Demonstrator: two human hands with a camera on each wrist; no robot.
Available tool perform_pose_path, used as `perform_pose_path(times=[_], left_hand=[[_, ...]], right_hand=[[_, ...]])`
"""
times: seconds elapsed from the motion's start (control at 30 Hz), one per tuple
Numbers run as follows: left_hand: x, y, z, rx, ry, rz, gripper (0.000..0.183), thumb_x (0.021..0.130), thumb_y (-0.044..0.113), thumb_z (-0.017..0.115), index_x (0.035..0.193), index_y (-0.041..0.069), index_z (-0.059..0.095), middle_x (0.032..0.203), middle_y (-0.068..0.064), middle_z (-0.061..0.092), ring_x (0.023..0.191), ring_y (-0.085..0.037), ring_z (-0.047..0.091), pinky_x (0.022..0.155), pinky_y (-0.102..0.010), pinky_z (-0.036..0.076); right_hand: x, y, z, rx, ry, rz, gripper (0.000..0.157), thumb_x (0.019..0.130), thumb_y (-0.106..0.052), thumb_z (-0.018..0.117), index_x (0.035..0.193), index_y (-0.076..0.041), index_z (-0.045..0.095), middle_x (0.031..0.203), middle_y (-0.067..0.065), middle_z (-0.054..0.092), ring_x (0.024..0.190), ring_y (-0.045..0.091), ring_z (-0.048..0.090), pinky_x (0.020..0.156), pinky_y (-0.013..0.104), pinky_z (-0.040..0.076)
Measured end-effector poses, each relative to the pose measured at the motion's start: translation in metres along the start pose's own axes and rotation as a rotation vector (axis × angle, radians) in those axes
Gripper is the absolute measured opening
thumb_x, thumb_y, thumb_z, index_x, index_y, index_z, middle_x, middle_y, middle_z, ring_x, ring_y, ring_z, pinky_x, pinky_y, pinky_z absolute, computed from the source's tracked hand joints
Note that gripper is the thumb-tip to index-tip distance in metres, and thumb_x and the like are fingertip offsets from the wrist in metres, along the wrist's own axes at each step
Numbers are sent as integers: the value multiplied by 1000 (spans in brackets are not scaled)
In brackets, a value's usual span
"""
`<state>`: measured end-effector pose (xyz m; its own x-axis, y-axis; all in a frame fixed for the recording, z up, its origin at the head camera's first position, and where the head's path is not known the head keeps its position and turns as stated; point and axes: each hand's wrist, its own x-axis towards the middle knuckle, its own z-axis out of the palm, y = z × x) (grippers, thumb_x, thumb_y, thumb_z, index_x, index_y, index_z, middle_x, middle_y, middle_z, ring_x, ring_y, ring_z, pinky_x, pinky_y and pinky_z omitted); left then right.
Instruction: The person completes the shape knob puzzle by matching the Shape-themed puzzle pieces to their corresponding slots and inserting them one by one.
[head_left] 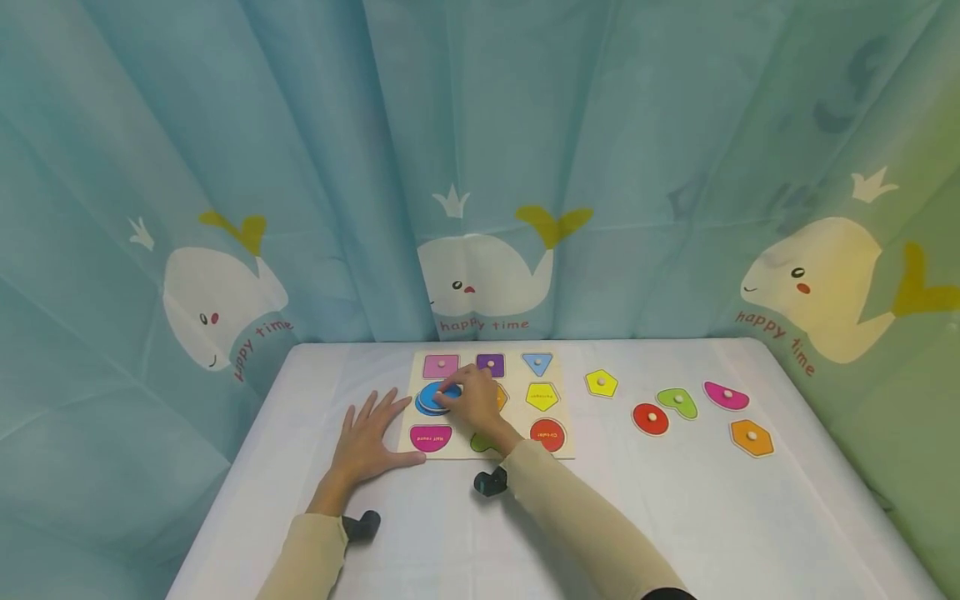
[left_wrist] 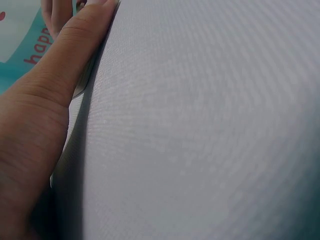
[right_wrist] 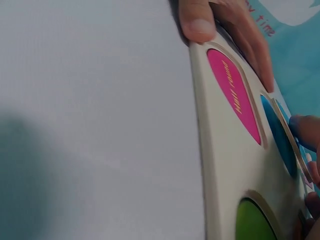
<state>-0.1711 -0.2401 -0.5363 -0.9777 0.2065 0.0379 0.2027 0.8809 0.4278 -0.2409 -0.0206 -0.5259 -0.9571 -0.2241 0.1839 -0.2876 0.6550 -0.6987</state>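
Note:
A cream shape-puzzle board lies flat on the table. My right hand pinches a blue oval puzzle piece over the matching blue recess. In the right wrist view the piece sits tilted and slightly off the recess. My left hand is spread out at the board's left side, its thumb at the near left corner by the pink half-round recess. Knobbed pieces fill the back row: a pink square, a purple square and a light blue triangle.
Loose knobbed pieces lie right of the board: a yellow pentagon, a red circle, a green heart, a magenta half round and an orange hexagon. A blue whale-print curtain hangs behind the white-covered table.

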Motion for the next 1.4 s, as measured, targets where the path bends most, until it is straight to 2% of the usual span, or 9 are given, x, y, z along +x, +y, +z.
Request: perform_pose_path(times=[0.1,0.33,0.63,1.4], left_hand=[[0,0,0,3,12,9,106,69,71,79,156,20,46,166,-13,33,154,-45,16,118,-73,3],[1,0,-1,-8,19,22,103,71,70,80,155,20,47,166,-13,33,154,-45,16,118,-74,4],[3,0,-4,6,8,14,103,71,69,80,155,20,47,166,-13,32,155,-44,16,118,-73,4],[0,2,-2,2,-4,-1,104,70,69,80,155,20,46,166,-13,32,155,-44,15,119,-73,2]], right_hand=[[-1,-3,3,-11,-3,24,13,90,-31,81,92,-18,81,118,7,65,120,30,52,104,58,39],[-2,-5,6,-53,-17,45,14,91,-35,80,93,-21,82,120,5,65,119,28,49,104,57,37],[-1,-3,4,-61,-50,12,15,91,-35,80,94,-21,82,122,6,64,120,28,48,101,52,39],[-2,-3,9,-88,-50,44,16,89,-38,81,94,-23,81,124,4,63,120,26,46,101,50,38]])
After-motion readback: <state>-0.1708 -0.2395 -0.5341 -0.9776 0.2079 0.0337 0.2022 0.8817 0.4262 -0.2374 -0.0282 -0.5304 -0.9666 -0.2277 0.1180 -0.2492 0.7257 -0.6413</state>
